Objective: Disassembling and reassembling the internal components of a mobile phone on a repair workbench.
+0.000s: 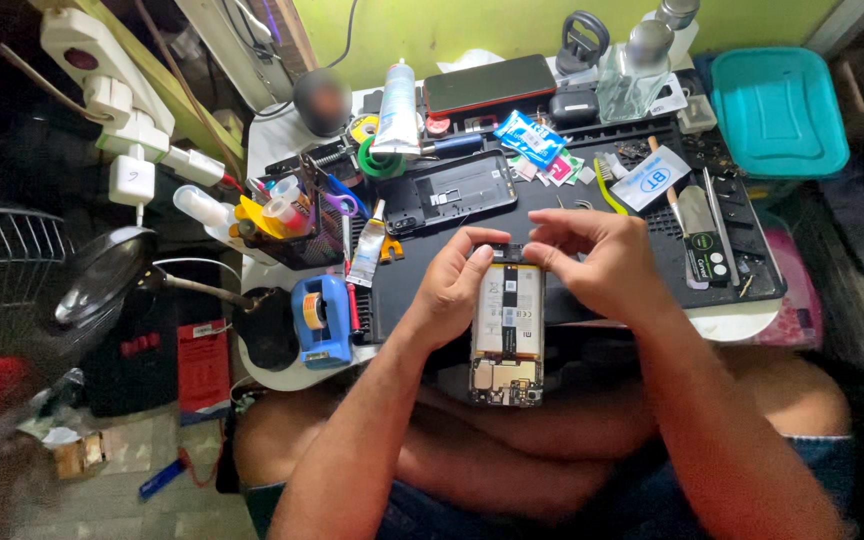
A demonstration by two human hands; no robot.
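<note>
An opened smartphone (508, 330) with its back cover off shows a white battery and circuit boards; it is held upright over my lap, near the front edge of the work mat. My left hand (452, 285) grips the phone's left side, thumb on its top corner. My right hand (597, 260) touches the phone's top edge with pinched fingertips. Whether something small sits between those fingertips cannot be told.
A black work mat (612, 215) carries a black phone back frame (450, 190), a glue tube (397, 110), another phone (492, 85), tweezers, small packets and a clear bottle (637, 70). A blue tape dispenser (320, 320) and a tool basket (292, 225) stand left, a teal lid (777, 105) right.
</note>
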